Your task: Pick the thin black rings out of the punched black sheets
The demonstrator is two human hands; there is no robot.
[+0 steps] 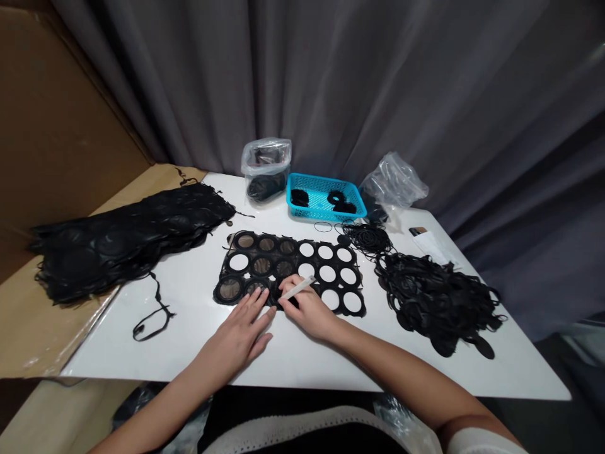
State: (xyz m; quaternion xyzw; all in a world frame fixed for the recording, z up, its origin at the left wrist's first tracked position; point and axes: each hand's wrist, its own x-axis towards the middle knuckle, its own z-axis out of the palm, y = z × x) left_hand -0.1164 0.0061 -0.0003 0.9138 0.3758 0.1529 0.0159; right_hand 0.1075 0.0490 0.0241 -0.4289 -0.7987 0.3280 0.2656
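Black clothing with a pale band [302, 429] lies nearest in the head view, below the front edge of the white bench [321, 366]. Bare forearms reach over that edge. The left hand [241, 328] grips nothing: its fingers are spread, tips down on the near edge of a black sheet [292, 258] lying flat mid-bench. The right hand [302, 309] grasps a slim pale tool [297, 288], slanted over the sheet just beside the left fingertips. Three rows of round outlines run across the sheet; those on the right show white, most on the left are dark. To the right lie a tangle of thin black rings [371, 239] and a larger heap of black pieces [435, 296]. Behind the sheet stands a blue basket [326, 215] holding black rings, between two clear bags [265, 165]. Stacked black sheets [137, 236] lie left, near a loose black strip [165, 309].
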